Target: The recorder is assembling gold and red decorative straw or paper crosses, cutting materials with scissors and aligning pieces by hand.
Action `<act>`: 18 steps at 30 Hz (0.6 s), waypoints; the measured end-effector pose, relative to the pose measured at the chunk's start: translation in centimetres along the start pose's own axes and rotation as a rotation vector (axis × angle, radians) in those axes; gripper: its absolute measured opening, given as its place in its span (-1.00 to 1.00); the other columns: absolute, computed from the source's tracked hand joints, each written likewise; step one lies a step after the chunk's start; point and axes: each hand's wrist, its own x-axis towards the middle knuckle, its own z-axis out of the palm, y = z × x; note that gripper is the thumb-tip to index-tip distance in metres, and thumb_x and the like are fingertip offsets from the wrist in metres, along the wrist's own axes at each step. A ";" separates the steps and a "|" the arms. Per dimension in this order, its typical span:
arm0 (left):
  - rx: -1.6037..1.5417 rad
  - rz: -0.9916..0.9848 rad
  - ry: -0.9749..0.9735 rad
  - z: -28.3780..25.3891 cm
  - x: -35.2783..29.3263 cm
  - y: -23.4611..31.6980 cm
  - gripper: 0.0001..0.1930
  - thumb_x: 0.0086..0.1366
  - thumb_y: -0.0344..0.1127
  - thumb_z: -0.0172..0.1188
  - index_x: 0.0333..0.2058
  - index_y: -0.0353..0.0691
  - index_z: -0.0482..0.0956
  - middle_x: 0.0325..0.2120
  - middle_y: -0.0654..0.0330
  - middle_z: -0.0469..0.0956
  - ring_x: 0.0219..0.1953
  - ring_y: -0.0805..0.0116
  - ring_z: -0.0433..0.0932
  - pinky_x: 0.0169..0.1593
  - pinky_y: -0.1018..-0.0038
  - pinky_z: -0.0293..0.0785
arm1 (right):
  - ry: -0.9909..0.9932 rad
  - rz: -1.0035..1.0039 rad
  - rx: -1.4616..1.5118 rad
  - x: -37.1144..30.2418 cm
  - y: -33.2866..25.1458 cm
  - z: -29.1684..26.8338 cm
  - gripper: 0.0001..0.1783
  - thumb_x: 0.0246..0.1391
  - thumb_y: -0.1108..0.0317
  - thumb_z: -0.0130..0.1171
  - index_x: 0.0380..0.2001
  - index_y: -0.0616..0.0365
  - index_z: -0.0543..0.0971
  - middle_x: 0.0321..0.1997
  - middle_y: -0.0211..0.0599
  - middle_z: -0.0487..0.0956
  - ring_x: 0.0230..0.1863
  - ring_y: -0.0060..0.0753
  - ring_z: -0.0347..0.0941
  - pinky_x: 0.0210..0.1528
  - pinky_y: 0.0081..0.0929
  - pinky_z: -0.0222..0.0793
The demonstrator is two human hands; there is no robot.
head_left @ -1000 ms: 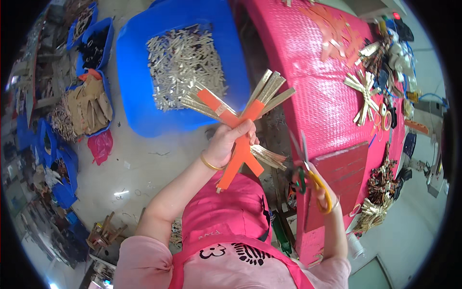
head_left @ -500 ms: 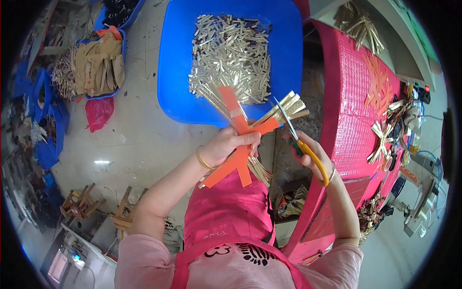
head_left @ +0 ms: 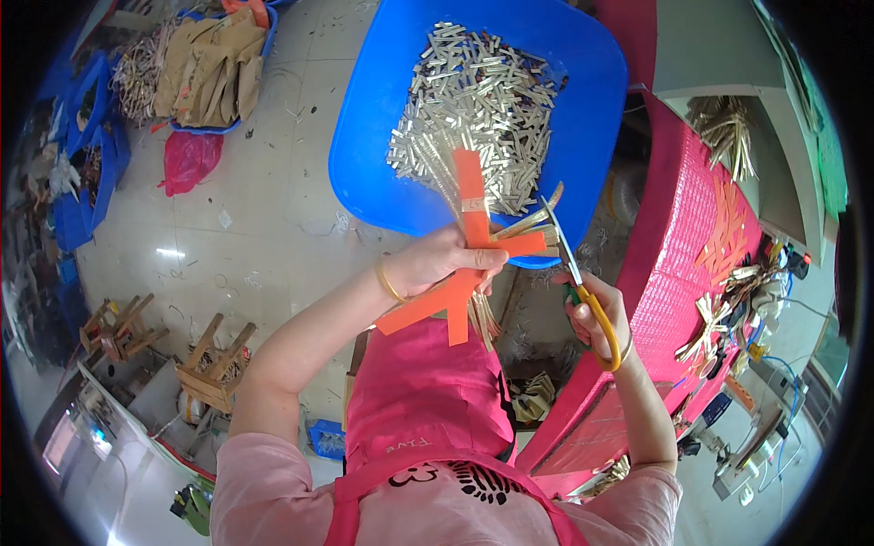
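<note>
The left hand (head_left: 448, 261) has a tight pinch on the middle of a flat orange piece (head_left: 473, 227), with the thumb on top and the fingers curled under it. The orange piece has arms that stick out past the hand: one points up, one points right, and two point down, with one of those leaning left. A bunch of shiny gold strips (head_left: 437, 168) is held together with it, and their ends poke out up, right and down. The right hand (head_left: 581, 320) is just beside, to the right, with its fingers curled around the yellow handle of the scissors (head_left: 592, 305). The scissors' blades point up and a bit left, right next to the gold ends on the right side. I can't tell if the blades touch the strips. The orange piece is up in the air, in front of the pink apron (head_left: 428, 391). Past the hands sits a big blue tub (head_left: 373, 164) with lots of little gold bits (head_left: 478, 100) in it. To the right is a pink table (head_left: 655, 227).
</note>
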 end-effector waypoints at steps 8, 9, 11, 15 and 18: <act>0.012 -0.035 0.042 -0.4 -1.7 0.3 -0.76 0.11 -0.24 0.14 -0.35 -0.28 0.41 -0.63 0.30 0.35 -0.57 0.51 0.38 -0.41 0.54 0.36 | -0.155 -0.116 -0.096 2.6 -2.6 -1.8 0.00 -0.27 -0.45 -0.08 0.04 0.20 0.19 -0.44 -0.45 0.32 -0.52 -0.71 0.20 -0.47 -0.74 0.11; 0.053 -0.050 0.053 -0.3 -1.8 0.3 -0.77 0.10 -0.23 0.16 -0.37 -0.28 0.42 -0.65 0.32 0.34 -0.60 0.53 0.36 -0.44 0.56 0.35 | -0.159 -0.117 -0.099 3.1 -3.4 -2.1 0.00 -0.27 -0.45 -0.08 0.04 0.20 0.19 -0.44 -0.45 0.32 -0.52 -0.71 0.20 -0.47 -0.74 0.11; 0.082 -0.140 0.035 -0.6 -2.1 -0.2 -0.73 0.11 -0.24 0.15 -0.29 -0.29 0.40 -0.62 0.32 0.36 -0.57 0.54 0.38 -0.42 0.56 0.36 | -0.405 0.015 -0.271 4.2 -5.9 -2.8 0.14 -0.37 -0.57 -0.22 0.12 0.15 0.07 -0.25 -0.39 0.31 -0.33 -0.63 0.19 -0.26 -0.68 0.13; 0.194 -0.303 -0.023 -0.7 -2.3 -1.3 -0.70 0.13 -0.22 0.13 -0.25 -0.29 0.38 -0.59 0.33 0.37 -0.55 0.56 0.38 -0.41 0.58 0.35 | -0.648 0.068 -0.487 6.6 -8.5 -3.6 0.06 -0.27 -0.48 -0.14 0.13 0.14 0.05 -0.13 -0.27 0.33 -0.18 -0.48 0.25 -0.13 -0.58 0.17; 0.208 -0.329 -0.089 -0.4 -2.3 -1.1 -0.73 0.13 -0.22 0.13 -0.29 -0.28 0.39 -0.59 0.34 0.37 -0.56 0.57 0.36 -0.42 0.59 0.33 | -0.768 0.043 -0.555 8.1 -8.8 -3.9 0.05 -0.23 -0.42 -0.09 0.14 0.20 0.01 -0.05 -0.13 0.31 -0.02 -0.31 0.22 -0.02 -0.45 0.15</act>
